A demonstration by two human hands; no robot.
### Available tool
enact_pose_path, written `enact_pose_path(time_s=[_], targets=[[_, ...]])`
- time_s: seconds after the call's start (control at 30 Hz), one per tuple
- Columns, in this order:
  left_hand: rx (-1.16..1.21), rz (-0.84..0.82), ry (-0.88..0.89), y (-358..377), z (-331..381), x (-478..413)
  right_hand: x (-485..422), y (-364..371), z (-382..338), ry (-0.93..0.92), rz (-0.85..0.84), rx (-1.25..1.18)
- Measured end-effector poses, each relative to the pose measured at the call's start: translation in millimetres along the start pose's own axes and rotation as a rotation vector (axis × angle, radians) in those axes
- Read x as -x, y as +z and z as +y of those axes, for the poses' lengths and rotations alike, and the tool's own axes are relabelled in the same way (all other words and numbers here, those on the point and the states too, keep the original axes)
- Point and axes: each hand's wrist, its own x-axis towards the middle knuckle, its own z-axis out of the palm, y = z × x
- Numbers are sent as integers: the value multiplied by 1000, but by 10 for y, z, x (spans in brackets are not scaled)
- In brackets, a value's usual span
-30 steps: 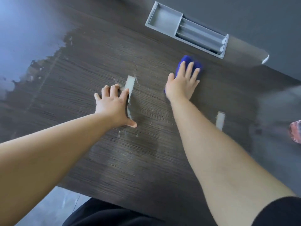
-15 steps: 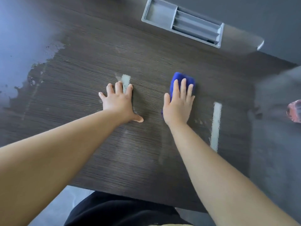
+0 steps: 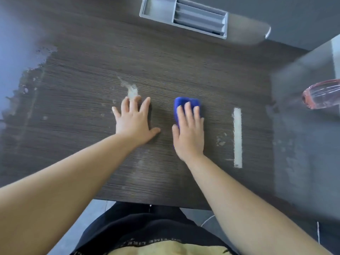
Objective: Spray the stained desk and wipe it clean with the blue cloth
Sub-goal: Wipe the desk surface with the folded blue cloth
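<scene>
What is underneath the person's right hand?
The right hand lies flat on a blue cloth, whose far end shows past the fingers. The rest of the cloth and the desk beneath are covered.

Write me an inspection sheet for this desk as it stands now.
Surface: dark wood-grain desk; pale smear near the middle, long pale streak to its right.
Job's things: blue cloth under the right hand; pink bottle at the right edge, blurred.
Clutter: grey divided tray at the back.
Hands: left hand flat on the desk, fingers spread; right hand pressing flat on the cloth.
Cables: thin pale line low on the right, maybe a cable.
Surroundings: grey floor below the near edge.
</scene>
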Motion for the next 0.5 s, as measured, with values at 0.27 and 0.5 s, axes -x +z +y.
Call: enact_pose_path(time_s=[0.27, 0.5], targets=[[-149, -54, 82, 327, 277, 547, 145, -277, 1040, 295, 76, -14], [-157, -7, 0, 480, 294, 783, 861, -129, 753, -490, -108, 104]])
